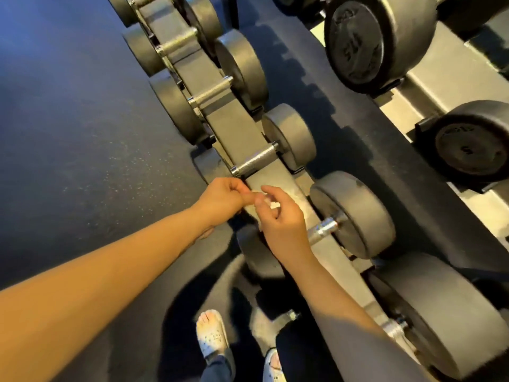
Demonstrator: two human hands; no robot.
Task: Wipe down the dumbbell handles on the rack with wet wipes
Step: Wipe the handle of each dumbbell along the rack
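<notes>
A dark rack (234, 125) runs diagonally up the view with several black dumbbells laid across it. One knurled steel handle (254, 161) lies just above my hands. The handle (325, 227) below it is partly hidden behind my right hand (281, 219). My left hand (223, 199) and right hand meet over the rack rail between these two handles. Their fingers are curled, and together they pinch a small pale scrap (271, 203) that looks like a wet wipe; it is blurred. Neither hand touches a handle.
A second rack tier with larger dumbbells (377, 40) stands at the upper right. More handles (210, 92) lie further up the rack. Dark rubber floor (68, 133) spreads to the left. My sandalled feet (212, 334) stand close to the rack's base.
</notes>
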